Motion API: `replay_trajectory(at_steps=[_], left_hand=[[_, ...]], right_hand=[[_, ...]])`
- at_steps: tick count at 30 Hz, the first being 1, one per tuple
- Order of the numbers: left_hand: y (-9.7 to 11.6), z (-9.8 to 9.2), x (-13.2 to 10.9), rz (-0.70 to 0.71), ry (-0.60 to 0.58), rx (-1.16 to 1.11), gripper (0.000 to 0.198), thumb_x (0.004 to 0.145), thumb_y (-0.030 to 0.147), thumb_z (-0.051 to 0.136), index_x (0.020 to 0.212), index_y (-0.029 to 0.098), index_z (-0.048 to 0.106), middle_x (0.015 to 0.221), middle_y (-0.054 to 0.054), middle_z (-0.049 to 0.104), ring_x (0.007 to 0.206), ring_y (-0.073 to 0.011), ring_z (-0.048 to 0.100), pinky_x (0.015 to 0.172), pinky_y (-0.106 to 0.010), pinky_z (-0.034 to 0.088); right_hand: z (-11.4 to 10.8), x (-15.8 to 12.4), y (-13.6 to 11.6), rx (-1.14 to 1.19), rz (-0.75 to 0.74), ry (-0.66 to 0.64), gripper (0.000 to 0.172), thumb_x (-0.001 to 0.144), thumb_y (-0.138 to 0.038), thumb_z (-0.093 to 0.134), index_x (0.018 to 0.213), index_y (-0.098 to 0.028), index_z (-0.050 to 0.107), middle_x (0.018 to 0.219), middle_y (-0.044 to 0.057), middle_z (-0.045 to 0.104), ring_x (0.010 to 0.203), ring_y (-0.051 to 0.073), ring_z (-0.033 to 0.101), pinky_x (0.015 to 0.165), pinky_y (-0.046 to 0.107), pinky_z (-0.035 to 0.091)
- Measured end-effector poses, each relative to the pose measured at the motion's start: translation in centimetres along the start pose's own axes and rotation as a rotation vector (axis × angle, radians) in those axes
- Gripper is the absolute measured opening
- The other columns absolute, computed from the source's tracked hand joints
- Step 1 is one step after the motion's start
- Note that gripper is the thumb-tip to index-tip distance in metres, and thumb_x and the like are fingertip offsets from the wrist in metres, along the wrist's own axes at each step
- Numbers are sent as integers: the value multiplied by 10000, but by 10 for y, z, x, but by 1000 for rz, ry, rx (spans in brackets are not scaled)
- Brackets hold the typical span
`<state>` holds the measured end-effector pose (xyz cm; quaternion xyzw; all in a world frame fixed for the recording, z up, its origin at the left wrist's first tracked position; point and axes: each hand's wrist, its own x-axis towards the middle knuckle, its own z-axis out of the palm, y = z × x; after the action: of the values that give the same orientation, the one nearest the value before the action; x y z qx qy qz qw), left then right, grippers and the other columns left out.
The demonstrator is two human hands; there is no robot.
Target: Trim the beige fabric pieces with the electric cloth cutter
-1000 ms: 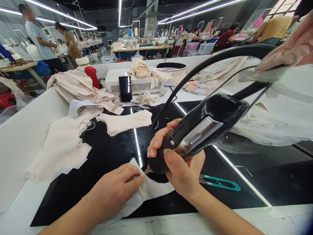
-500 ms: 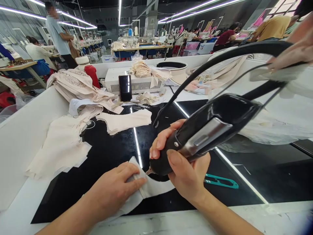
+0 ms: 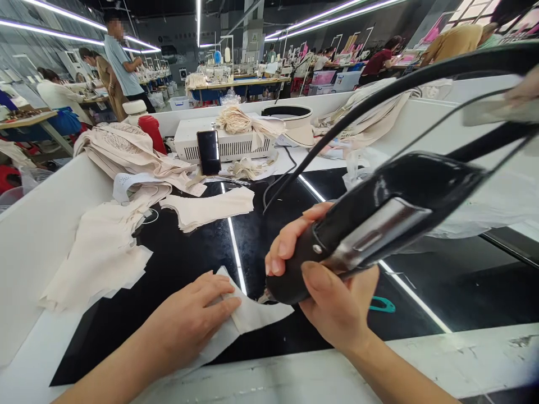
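Observation:
My right hand [image 3: 332, 297] is wrapped round a thick black hand-held tool [image 3: 379, 207] with a silver lever along its side and a small metal tip. The tool slants down to the left, its tip at the curved edge of a pale fabric piece [image 3: 256, 317]. Whether the tip touches the cloth I cannot tell. My left hand [image 3: 197, 314] lies over the same piece, fingers stretched out and pressing it on the black tabletop [image 3: 181, 258]. Part of the fabric is hidden beneath that hand. Close to my right wrist lies a teal thread snipper [image 3: 383, 304], partly covered.
Cut cream pieces [image 3: 96, 258] are stacked at left, with another piece [image 3: 210, 207] farther back. A phone [image 3: 209, 152] leans on a white vented box [image 3: 240, 147]. Black cables [image 3: 357, 120] arch over the right side. Clear plastic [image 3: 475, 202] lies at right. Other people work behind.
My right hand and the tool have moved slightly right, the tip following along the fabric's curved edge. More of the snipper is covered. In the background, a standing person appears farther right.

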<state>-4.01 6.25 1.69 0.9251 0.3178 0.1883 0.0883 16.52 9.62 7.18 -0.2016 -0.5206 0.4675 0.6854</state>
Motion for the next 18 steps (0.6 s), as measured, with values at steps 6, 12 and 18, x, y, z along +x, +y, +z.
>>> replay_trajectory(at_steps=[6,12,18], left_hand=[[12,3,11,-11,36,-14,239,1010,78,429,1196,116,576,1153,-125,632,1036,-216,623,919,-358,590],[22,20,20,-55,-21,-11,237,1010,72,435,1206,103,563,1022,-101,637,919,-229,620,822,-386,610],[21,22,11,-58,-20,-24,243,994,44,458,1205,102,565,1019,-92,623,918,-220,602,824,-366,597]], right_hand=[[-15,-6,-5,-21,-9,14,369,822,-358,799,1111,-284,581,779,-7,622,554,156,593,463,304,493],[-17,-10,-1,-57,-15,17,366,847,-343,778,1138,-291,562,799,-10,614,581,149,578,499,307,483],[-11,-11,-2,-80,-37,21,385,841,-378,785,1122,-279,541,785,-22,614,535,123,547,447,279,448]])
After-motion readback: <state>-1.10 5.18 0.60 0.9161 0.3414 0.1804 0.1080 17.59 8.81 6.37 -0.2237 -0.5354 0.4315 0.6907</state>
